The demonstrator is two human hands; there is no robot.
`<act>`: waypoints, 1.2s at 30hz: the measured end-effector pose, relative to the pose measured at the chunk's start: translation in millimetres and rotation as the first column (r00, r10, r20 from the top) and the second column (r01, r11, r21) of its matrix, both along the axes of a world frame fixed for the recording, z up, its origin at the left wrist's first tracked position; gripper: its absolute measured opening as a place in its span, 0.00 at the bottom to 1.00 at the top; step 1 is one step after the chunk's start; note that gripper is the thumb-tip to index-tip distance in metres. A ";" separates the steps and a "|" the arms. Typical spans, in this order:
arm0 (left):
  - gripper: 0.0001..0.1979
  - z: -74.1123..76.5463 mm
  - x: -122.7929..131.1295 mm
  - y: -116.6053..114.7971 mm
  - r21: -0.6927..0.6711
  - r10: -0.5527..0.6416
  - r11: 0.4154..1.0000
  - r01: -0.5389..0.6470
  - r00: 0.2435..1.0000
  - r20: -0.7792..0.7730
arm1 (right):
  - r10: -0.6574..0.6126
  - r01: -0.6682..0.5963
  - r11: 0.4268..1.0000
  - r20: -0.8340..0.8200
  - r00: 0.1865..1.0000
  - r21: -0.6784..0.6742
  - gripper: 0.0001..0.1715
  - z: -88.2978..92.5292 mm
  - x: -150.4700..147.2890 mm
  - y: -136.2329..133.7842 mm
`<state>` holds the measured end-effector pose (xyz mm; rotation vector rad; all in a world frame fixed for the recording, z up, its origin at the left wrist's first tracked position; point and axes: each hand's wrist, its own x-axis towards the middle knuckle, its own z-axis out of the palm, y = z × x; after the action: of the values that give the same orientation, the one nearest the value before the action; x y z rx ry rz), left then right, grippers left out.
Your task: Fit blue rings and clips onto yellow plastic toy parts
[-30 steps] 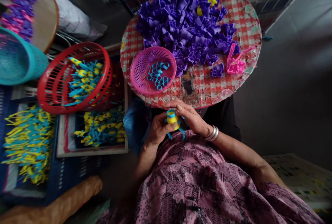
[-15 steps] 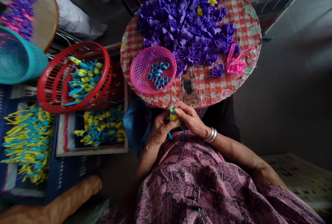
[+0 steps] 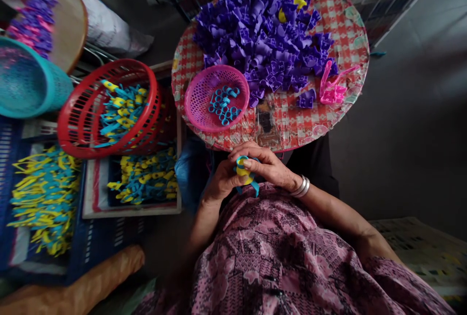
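Note:
Both my hands are together in front of my lap, just below the edge of a round table top (image 3: 288,127) covered in red-checked cloth. My left hand (image 3: 222,182) and my right hand (image 3: 268,165) grip a blue and yellow plastic piece (image 3: 243,171) with a blue ring on top and blue strips hanging below. My fingers hide part of it. Nearest my hands, a pink mesh basket (image 3: 193,105) holds small blue plastic rings (image 3: 223,105). Behind it lies a heap of purple plastic pieces (image 3: 262,42), with pink plastic pieces (image 3: 331,88) to the right.
To my left, a red basket (image 3: 155,96) and a white-edged tray (image 3: 131,212) hold blue and yellow parts. More lie in a blue crate (image 3: 98,251) at far left. Beyond stand a teal basket (image 3: 25,81) and a round wooden seat (image 3: 73,27) bearing purple and pink pieces.
My hands have turned the piece and lowered it slightly from half a second ago, bringing its ring more into view. The camera view has shifted slightly.

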<state>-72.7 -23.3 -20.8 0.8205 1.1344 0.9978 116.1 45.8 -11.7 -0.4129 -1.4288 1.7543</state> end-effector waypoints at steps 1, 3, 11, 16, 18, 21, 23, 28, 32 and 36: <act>0.24 -0.3 0.1 0.3 0.003 -0.004 1.000 0.004 1.000 -0.003 | 0.009 -0.009 1.000 -0.012 1.000 0.001 0.23 0.2 0.5 0.5; 0.23 -0.2 2.4 0.3 -0.007 0.010 1.000 -0.010 1.000 -0.017 | -0.024 0.024 0.999 -0.016 1.000 -0.026 0.23 -0.7 -0.1 -0.7; 0.25 9.7 14.6 -2.4 0.002 0.074 0.997 -0.075 0.987 -0.145 | -0.194 0.198 0.976 0.049 0.980 -0.094 0.28 -2.1 -6.4 -11.6; 0.22 16.0 16.3 -1.0 0.056 0.103 0.994 -0.093 0.971 -0.217 | -0.254 0.261 0.959 0.079 0.964 -0.108 0.29 -0.9 -7.9 -14.7; 0.22 16.6 16.2 -1.2 0.056 0.098 0.995 -0.088 0.970 -0.223 | -0.227 0.233 0.966 0.066 0.972 -0.112 0.28 -0.6 -7.7 -15.0; 0.24 16.7 16.2 -1.9 0.058 0.110 0.993 -0.100 0.972 -0.210 | -0.200 0.203 0.973 0.033 0.979 -0.110 0.26 -0.6 -7.1 -14.6; 0.25 17.1 16.3 -2.2 0.064 0.123 0.992 -0.112 0.968 -0.220 | -0.198 0.200 0.974 0.021 0.980 -0.108 0.25 -1.1 -7.1 -14.4; 0.23 18.4 15.7 -0.8 0.071 0.129 0.991 -0.114 0.953 -0.275 | -0.185 0.190 0.974 0.048 0.982 -0.125 0.26 -3.7 -6.0 -14.1; 0.18 15.7 13.7 -0.6 0.022 0.075 0.997 -0.072 0.970 -0.232 | -0.158 0.169 0.975 0.085 0.984 -0.144 0.30 -1.8 0.6 -9.1; 0.21 14.7 11.6 -1.1 0.019 0.018 1.000 -0.015 0.985 -0.172 | -0.117 0.117 0.993 0.089 0.989 0.009 0.28 4.0 7.6 -1.7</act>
<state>-61.0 -24.4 -6.2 0.9267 1.2831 0.9657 123.7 44.1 -7.7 -0.5685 -1.4408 1.6570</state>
